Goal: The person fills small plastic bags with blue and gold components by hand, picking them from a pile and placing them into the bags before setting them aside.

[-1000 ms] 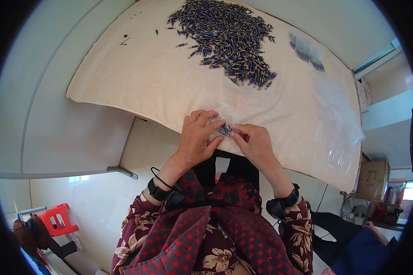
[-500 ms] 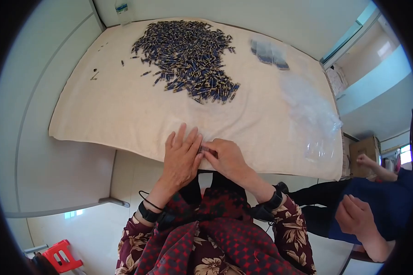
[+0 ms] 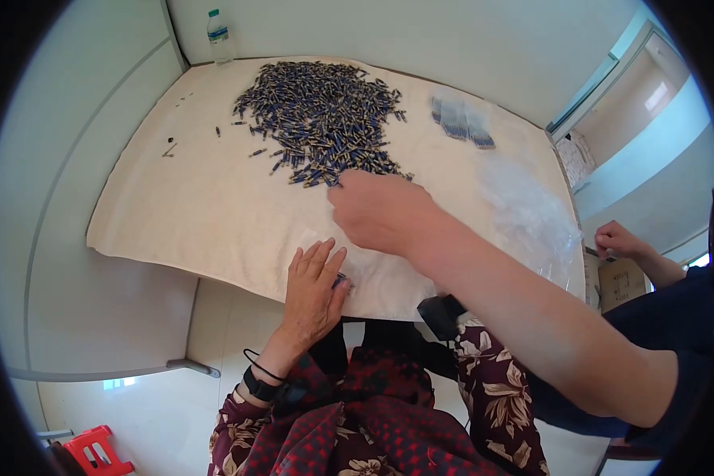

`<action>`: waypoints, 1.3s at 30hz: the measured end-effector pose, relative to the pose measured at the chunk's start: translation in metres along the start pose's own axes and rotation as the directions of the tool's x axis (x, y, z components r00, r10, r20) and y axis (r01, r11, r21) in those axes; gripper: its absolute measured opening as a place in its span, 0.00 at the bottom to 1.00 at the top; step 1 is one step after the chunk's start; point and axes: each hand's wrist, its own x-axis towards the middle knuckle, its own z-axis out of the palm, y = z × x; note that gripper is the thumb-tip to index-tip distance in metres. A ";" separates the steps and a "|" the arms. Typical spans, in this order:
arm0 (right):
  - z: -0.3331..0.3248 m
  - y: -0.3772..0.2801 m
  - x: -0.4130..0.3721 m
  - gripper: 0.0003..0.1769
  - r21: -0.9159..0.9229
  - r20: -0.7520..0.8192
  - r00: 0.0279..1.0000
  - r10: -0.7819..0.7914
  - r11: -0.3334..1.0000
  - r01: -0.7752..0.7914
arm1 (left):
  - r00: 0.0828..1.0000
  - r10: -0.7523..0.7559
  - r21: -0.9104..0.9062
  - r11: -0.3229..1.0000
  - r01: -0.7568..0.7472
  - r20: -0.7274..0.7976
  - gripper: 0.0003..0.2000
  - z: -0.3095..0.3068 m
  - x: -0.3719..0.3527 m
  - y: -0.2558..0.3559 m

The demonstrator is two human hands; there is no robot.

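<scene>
Bottle: one water bottle (image 3: 220, 36), upright at the far left corner of the table (image 3: 95, 262).
Strays: about five loose pieces (image 3: 170, 147) on the cloth (image 3: 198, 214), towards its left edge.
Pile: blue-and-gold parts (image 3: 325, 119), hundreds and too many to count, by the far edge. This is the unbagged bulk, so by the look of it most of the work is left.
Left hand (image 3: 313, 289): one, spread flat at the near edge, with its fingertips pressing a small clear bag (image 3: 341, 279) that holds a few parts.
Right hand (image 3: 381, 210): one, raised over the near rim of the pile with its back to the camera and fingers curled under. I cannot tell whether it holds anything.
Done: filled packets (image 3: 460, 123), three or four overlapping, right of the pile.
Empty bags (image 3: 527, 214): a loose clear heap at the right edge, uncountable.
Another person's hand (image 3: 617, 238): one, beyond the right edge.
</scene>
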 end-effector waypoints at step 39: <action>-0.004 -0.053 0.163 0.15 0.077 -0.106 0.978 0.180 0.982 -0.172 | 0.950 -0.280 -0.800 0.597 0.061 -0.137 0.12 0.021 0.048 -0.015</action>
